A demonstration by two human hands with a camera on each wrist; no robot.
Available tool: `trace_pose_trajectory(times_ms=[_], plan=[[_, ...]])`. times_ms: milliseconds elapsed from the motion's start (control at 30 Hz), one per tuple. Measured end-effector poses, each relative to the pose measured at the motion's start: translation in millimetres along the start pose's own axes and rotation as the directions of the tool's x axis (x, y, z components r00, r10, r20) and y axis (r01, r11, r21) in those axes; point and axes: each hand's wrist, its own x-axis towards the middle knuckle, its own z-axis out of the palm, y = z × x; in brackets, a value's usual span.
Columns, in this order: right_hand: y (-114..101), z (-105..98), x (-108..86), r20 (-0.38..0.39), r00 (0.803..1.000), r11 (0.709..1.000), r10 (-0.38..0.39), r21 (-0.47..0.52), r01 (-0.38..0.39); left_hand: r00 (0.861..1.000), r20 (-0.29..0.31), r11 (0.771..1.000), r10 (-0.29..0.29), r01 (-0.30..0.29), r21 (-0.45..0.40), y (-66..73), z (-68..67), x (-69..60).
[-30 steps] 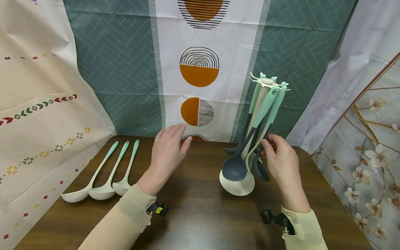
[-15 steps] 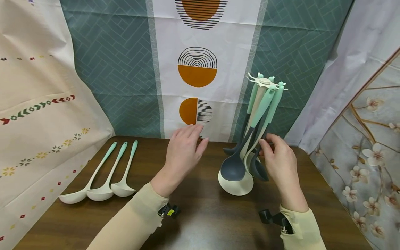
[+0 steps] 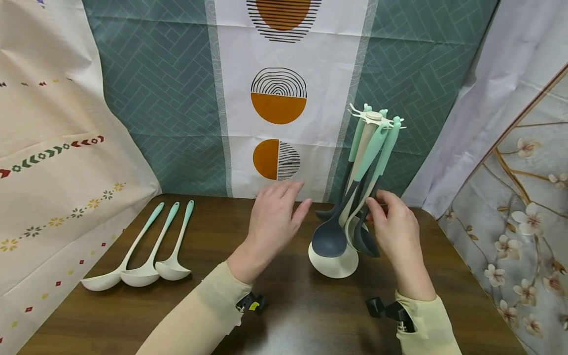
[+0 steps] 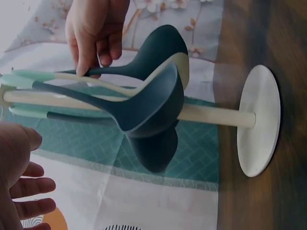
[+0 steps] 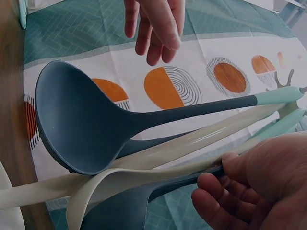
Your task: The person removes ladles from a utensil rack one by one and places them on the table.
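1. Leftmost, three pale ladles (image 3: pixel 141 278) are lying side by side near the table's (image 3: pixel 301 305) left edge, handles pointing toward its back edge.
2. The left hand (image 3: pixel 275 212) is hovering near the stand (image 3: pixel 334 266), fingers loosely extended.
3. Right of the table's middle, the stand is carrying hanging ladles (image 3: pixel 330 239).
4. The right hand (image 3: pixel 395 219) is pinching the handle of its rightmost dark ladle (image 3: pixel 366 242).

The head view is bright, evenly lit and mostly crisp. Pale glare sits on the near middle of the dark table (image 3: pixel 306 320), with a soft-edged shadow beside the left sleeve (image 3: pixel 195 310). Both wrist views are dimmer, muted and softer; a thin highlight follows the pale pole (image 5: pixel 192 140) in the right one.
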Motion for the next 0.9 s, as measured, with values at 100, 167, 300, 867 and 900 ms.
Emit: trace_pose_trajectory(times_ms=[100,167,300,867,900], plan=[[0.1,0.3,0.0,0.0,1.0,1.0,0.001,0.002,-0.001,1.0,0.002,1.0,-0.003,0.003,-0.011,4.9,1.6,0.8],[-0.2,0.3,-0.1,0.001,1.0,1.0,0.002,0.004,-0.002,1.0,0.001,1.0,-0.003,0.003,-0.02,7.9,2.9,1.4],[0.1,0.4,-0.3,0.001,1.0,1.0,0.002,0.011,-0.002,1.0,-0.002,0.999,0.003,-0.003,-0.032,12.9,6.6,2.2],[0.3,0.7,0.0,-0.007,1.0,1.0,0.006,0.0,-0.006,0.999,0.049,0.994,-0.01,0.015,-0.104,38.0,17.0,7.2],[0.1,0.8,0.1,-0.008,1.0,1.0,0.008,-0.001,-0.008,0.998,0.054,0.994,-0.011,0.017,-0.108,39.2,17.5,7.6]])
